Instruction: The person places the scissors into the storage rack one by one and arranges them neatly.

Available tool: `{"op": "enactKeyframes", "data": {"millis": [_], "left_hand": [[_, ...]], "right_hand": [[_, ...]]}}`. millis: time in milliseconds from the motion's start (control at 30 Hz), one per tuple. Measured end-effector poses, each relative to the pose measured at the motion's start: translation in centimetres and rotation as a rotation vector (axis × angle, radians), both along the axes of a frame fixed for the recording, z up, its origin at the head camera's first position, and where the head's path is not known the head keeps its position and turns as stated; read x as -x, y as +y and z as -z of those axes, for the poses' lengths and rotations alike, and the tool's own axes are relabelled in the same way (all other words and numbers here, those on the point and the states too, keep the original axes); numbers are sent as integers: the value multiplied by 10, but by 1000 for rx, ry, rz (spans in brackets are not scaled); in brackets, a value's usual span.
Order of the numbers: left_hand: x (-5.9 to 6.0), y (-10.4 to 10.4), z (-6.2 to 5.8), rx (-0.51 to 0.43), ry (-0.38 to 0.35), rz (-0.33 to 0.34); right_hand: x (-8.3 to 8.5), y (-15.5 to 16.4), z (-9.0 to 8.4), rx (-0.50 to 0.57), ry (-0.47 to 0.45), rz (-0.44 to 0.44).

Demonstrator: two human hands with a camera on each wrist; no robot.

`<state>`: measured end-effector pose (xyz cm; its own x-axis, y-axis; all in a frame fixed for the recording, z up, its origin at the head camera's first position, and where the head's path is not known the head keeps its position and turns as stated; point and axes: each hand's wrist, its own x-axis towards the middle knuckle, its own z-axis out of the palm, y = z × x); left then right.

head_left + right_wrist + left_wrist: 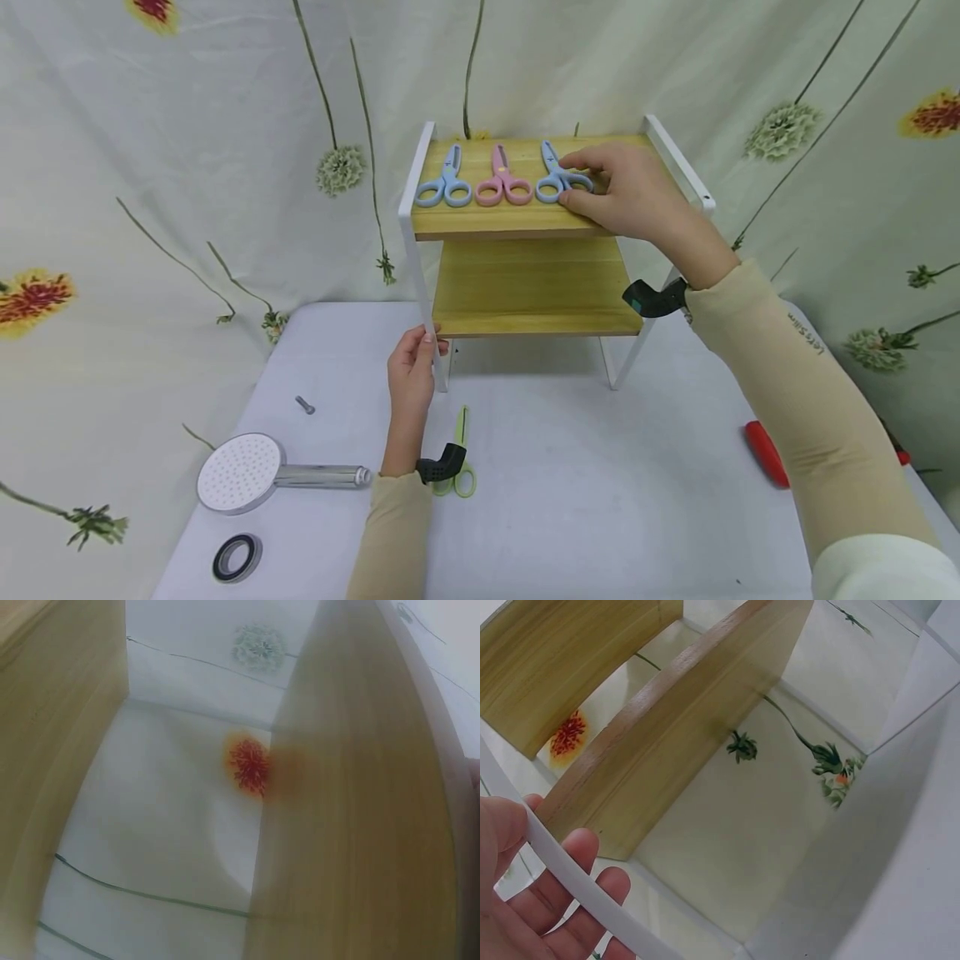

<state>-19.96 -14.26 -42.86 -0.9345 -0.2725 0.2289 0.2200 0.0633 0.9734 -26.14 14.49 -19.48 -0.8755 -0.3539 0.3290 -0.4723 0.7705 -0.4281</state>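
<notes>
A two-tier rack with wooden boards (525, 287) and a white frame (415, 183) stands on the table. Along its top board lie blue scissors (448, 177), pink scissors (502, 180) and a second blue pair (553, 172) at the right. My right hand (626, 187) pinches that right-hand pair between thumb and fingers, its handle partly covered. Lower down, my left hand (412, 362) grips the frame's front left leg; in the left wrist view its fingers (577, 900) curl round the white bar. The right wrist view shows the boards (360, 795), not the pinch.
Green scissors (462, 433) lie partly behind the left wrist's camera. At the left are a shower head (243, 473), a small bolt (304, 405) and a ring-shaped bearing (237, 557). A red object (767, 454) lies by the right arm. Flowered cloth (187, 208) hangs behind the rack.
</notes>
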Motion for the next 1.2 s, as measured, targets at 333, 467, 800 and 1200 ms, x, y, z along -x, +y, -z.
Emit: {"op": "enactKeyframes", "data": {"millis": [333,467,800,1200], "left_hand": [[1,-2,2,0,-1,-18],[1,-1,1,-10,8,-10],[0,1,0,6,-9,-7],[-1,1,0,20,-10,-17]], "right_hand": [[-6,-2,14,228,369,-103],[-24,-11,32,365,663,-222],[-79,-36,101,434,537,-459],[-114,-74,203,305,-212,-457]]}}
